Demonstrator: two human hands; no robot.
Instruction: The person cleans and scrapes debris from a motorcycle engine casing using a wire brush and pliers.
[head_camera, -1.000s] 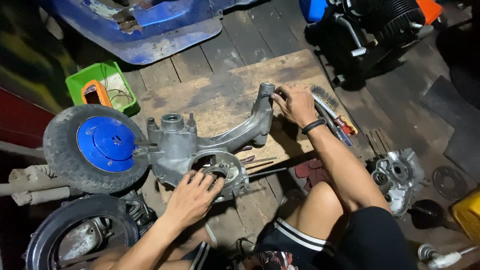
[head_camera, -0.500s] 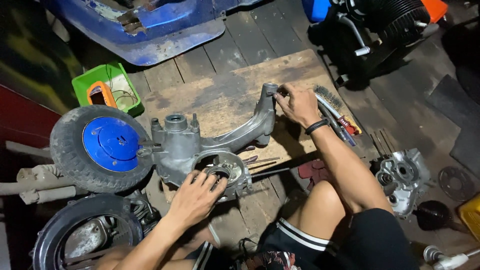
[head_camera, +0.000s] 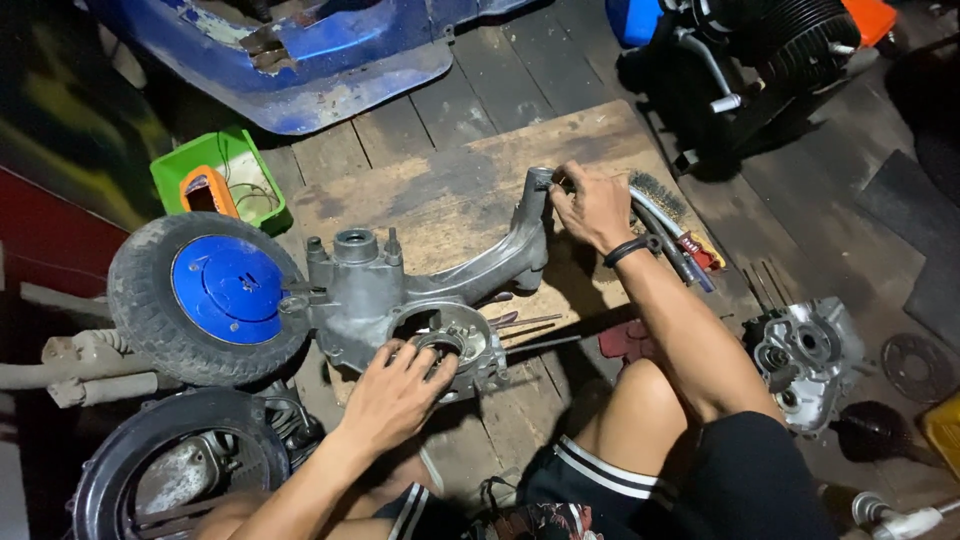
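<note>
- The left hand (head_camera: 395, 395) lies spread, fingers curled over the round bearing opening (head_camera: 445, 345) of the grey scooter engine case (head_camera: 400, 295); whether it pinches anything there I cannot tell
- The right hand (head_camera: 592, 205) is closed around the far end of the case's swingarm, beside a wire brush (head_camera: 660, 195)
- The case rests on a plywood board (head_camera: 450, 195), stripped of its innards by the look of it, the blue-rimmed wheel (head_camera: 210, 298) still attached; reassembly looks barely begun
- A second case half (head_camera: 805, 355) sits apart on the floor
- The thin rods (head_camera: 530, 322) under the case are hard to identify
- The blue body shell (head_camera: 300, 55) is cut off at the top
</note>
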